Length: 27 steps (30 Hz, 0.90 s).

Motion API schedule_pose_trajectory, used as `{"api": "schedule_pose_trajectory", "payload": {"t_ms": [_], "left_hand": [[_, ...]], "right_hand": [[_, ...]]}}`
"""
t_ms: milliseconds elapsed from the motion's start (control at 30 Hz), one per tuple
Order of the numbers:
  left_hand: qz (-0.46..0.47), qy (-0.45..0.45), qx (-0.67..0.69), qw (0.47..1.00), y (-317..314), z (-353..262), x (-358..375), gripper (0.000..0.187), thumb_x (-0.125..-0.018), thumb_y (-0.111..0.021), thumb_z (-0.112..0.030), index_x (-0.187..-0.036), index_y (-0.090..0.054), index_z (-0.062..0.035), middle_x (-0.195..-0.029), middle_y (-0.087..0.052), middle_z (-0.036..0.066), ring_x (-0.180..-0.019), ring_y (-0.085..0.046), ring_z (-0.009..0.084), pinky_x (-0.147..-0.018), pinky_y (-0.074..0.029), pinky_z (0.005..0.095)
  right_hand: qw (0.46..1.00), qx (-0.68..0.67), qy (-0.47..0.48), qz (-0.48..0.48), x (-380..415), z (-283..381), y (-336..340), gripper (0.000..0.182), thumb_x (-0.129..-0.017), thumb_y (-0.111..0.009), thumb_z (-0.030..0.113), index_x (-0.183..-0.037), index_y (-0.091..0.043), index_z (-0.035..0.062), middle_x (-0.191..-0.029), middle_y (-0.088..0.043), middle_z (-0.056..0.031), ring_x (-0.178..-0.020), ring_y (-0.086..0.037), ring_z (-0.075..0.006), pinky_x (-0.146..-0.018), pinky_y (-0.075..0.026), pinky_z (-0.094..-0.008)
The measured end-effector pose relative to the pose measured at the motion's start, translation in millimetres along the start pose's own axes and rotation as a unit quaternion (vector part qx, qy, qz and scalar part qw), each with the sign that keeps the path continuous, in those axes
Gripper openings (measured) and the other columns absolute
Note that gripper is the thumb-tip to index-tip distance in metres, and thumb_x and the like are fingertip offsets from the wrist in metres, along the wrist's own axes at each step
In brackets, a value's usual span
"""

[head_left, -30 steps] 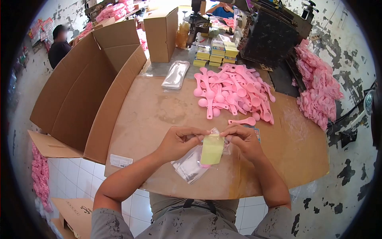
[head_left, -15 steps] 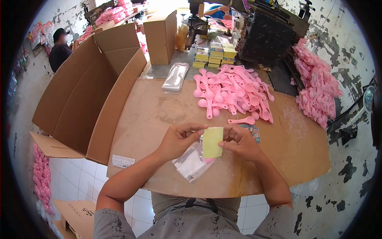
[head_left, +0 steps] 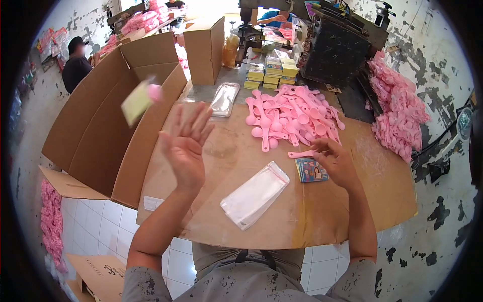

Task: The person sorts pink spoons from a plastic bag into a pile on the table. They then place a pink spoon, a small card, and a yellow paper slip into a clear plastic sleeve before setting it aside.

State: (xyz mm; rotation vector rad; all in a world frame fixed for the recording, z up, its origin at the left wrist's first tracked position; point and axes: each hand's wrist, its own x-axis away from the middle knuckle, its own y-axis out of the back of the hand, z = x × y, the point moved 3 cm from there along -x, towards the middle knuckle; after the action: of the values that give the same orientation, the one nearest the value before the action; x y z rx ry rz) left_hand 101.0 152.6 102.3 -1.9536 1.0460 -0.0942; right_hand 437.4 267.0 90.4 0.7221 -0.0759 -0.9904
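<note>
My left hand (head_left: 187, 153) is raised with its palm up and fingers spread, holding nothing. Beyond its fingertips a clear packet (head_left: 136, 103) with a yellow card and something pink is in mid-air, blurred, in front of the open carton. My right hand (head_left: 334, 163) has its fingers bent and apart around the bowl end of a single pink measuring spoon (head_left: 300, 154), which still lies on the table. Just below that hand is a stack of printed cards (head_left: 312, 171). Between my arms lies a stack of clear plastic bags (head_left: 255, 195).
A large open carton (head_left: 151, 136) stands at the left. A heap of pink spoons (head_left: 292, 116) covers the table's far middle, with stacked cards (head_left: 271, 70) and more clear bags (head_left: 224, 99) behind. A dark machine (head_left: 334, 50) stands at the back; pink bundles (head_left: 400, 110) are at right. Another person (head_left: 75, 68) is far left.
My left hand has let go of the yellow-card packet, which has flown left to the carton, and has opened and risen. My right hand has moved from the packet to the single spoon.
</note>
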Motion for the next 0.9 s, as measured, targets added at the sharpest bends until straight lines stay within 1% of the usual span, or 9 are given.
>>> {"api": "schedule_pose_trajectory", "payload": {"t_ms": [67, 167, 267, 300, 500, 600, 667, 800, 900], "left_hand": [[0.125, 0.067, -0.176, 0.974, 31.6, 43.0, 6.5, 0.047, -0.109, -0.049, -0.037, -0.141, -0.059, -0.0041, -0.129, -0.068, 0.013, -0.109, -0.066, 0.0207, -0.099, -0.050, 0.0398], [0.321, 0.107, -0.515, 0.787, 22.1, 63.8, 39.8, 0.041, -0.091, -0.079, -0.031, -0.123, -0.073, -0.0060, -0.114, -0.069, 0.009, -0.097, -0.064, 0.0211, -0.084, -0.052, 0.0385], [0.401, -0.050, -0.609, 0.682, 19.0, 76.9, 62.6, 0.042, -0.082, -0.088, -0.028, -0.116, -0.075, -0.0060, -0.097, -0.066, 0.008, -0.087, -0.063, 0.0222, -0.075, -0.052, 0.0380], [0.401, -0.086, -0.599, 0.688, 19.5, 79.8, 61.5, 0.039, -0.082, -0.087, -0.025, -0.114, -0.076, -0.0049, -0.090, -0.062, 0.009, -0.080, -0.062, 0.0242, -0.072, -0.052, 0.0367], [0.312, 0.139, -0.496, 0.798, 30.4, 84.4, 56.5, 0.029, -0.089, -0.083, -0.017, -0.114, -0.076, -0.0036, -0.085, -0.068, 0.004, -0.072, -0.059, 0.0130, -0.066, -0.050, 0.0307], [0.322, 0.141, -0.520, 0.779, 26.8, 77.6, 55.0, 0.023, -0.089, -0.081, -0.012, -0.108, -0.075, -0.0003, -0.088, -0.072, 0.010, -0.069, -0.062, 0.0162, -0.065, -0.052, 0.0325], [0.322, 0.143, -0.512, 0.783, 26.6, 79.3, 55.8, 0.021, -0.091, -0.082, -0.014, -0.106, -0.076, -0.0005, -0.081, -0.069, 0.005, -0.070, -0.057, 0.0097, -0.064, -0.048, 0.0285], [0.334, 0.162, -0.509, 0.777, 23.4, 77.9, 56.2, 0.015, -0.093, -0.080, -0.011, -0.101, -0.074, -0.0003, -0.082, -0.069, 0.001, -0.070, -0.055, 0.0054, -0.064, -0.047, 0.0261], [0.320, 0.090, -0.457, 0.825, 29.6, 79.7, 53.8, 0.013, -0.095, -0.076, -0.007, -0.102, -0.068, -0.0009, -0.086, -0.071, 0.000, -0.073, -0.060, 0.0066, -0.068, -0.050, 0.0257]], "right_hand": [[0.992, 0.123, 0.006, 0.026, 3.1, -8.3, 13.4, 0.037, -0.091, -0.078, 0.015, -0.125, -0.069, 0.0034, -0.112, -0.068, -0.0092, -0.106, -0.065, -0.0228, -0.092, -0.051, -0.0367], [0.968, 0.235, 0.034, 0.081, 13.6, -30.0, 13.9, 0.040, -0.087, -0.081, 0.016, -0.122, -0.070, 0.0019, -0.113, -0.065, -0.0122, -0.109, -0.063, -0.0280, -0.096, -0.050, -0.0395], [0.972, 0.228, 0.004, 0.062, 15.8, -47.6, 8.2, 0.036, -0.085, -0.083, 0.015, -0.116, -0.071, 0.0010, -0.114, -0.062, -0.0123, -0.111, -0.062, -0.0284, -0.098, -0.050, -0.0408], [0.977, 0.203, 0.001, 0.057, 15.6, -48.2, 7.8, 0.035, -0.084, -0.083, 0.014, -0.114, -0.071, 0.0008, -0.112, -0.063, -0.0121, -0.110, -0.062, -0.0288, -0.098, -0.049, -0.0407], [0.994, 0.083, -0.054, 0.045, 12.3, -55.4, 11.2, 0.027, -0.085, -0.082, 0.008, -0.107, -0.069, 0.0007, -0.106, -0.067, -0.0072, -0.099, -0.064, -0.0226, -0.093, -0.051, -0.0375], [0.994, -0.063, -0.070, 0.047, 11.9, -34.7, 7.6, 0.022, -0.088, -0.079, 0.004, -0.107, -0.069, 0.0008, -0.107, -0.069, -0.0049, -0.092, -0.065, -0.0163, -0.087, -0.053, -0.0366], [0.975, -0.216, -0.039, 0.039, 10.7, -16.2, -7.9, 0.019, -0.091, -0.076, 0.003, -0.108, -0.069, 0.0008, -0.109, -0.070, -0.0040, -0.089, -0.065, -0.0128, -0.082, -0.054, -0.0369], [0.990, -0.061, 0.050, 0.117, 9.8, 10.6, -44.5, 0.018, -0.093, -0.073, 0.003, -0.111, -0.073, 0.0033, -0.108, -0.070, -0.0069, -0.090, -0.067, -0.0178, -0.082, -0.054, -0.0368], [0.970, 0.117, 0.090, 0.194, 8.9, 7.5, -65.4, 0.019, -0.095, -0.071, 0.004, -0.113, -0.076, 0.0056, -0.109, -0.069, -0.0100, -0.092, -0.066, -0.0214, -0.083, -0.054, -0.0348]]}}
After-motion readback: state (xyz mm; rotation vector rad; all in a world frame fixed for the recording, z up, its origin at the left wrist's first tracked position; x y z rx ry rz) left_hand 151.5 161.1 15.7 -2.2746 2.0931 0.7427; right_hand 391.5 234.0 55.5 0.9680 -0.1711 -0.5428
